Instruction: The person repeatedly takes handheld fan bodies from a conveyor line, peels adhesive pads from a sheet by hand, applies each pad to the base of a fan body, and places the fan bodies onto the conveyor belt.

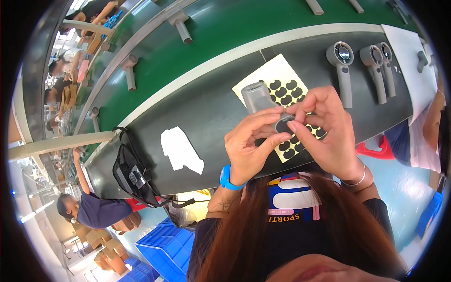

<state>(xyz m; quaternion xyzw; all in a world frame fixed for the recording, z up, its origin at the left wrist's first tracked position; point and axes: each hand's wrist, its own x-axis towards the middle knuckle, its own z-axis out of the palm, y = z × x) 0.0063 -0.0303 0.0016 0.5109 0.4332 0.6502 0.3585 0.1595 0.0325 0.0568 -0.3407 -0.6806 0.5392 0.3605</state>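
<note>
Over the dark table I hold a grey handheld fan (256, 96), its round head tilted away from me and its handle end toward me. My left hand (249, 145) is closed round the handle, thumb and fingers on either side. The fingers and thumb of my right hand (331, 134) pinch the edge of the handle end, where a black oval sticker (283, 124) shows. Whether that sticker lies fully flat is hidden by my fingertips. Beneath my hands lies a pale yellow sheet (268, 70) with several rows of black stickers.
Three grey fans (345, 80) lie to the right, near a white sheet (399, 61). White paper (181, 150) and a black bag (131, 174) are on the left. Beyond the rail, a green conveyor (225, 28) carries grey fan parts. Blue crates (167, 246) stand below; co-workers sit on both sides.
</note>
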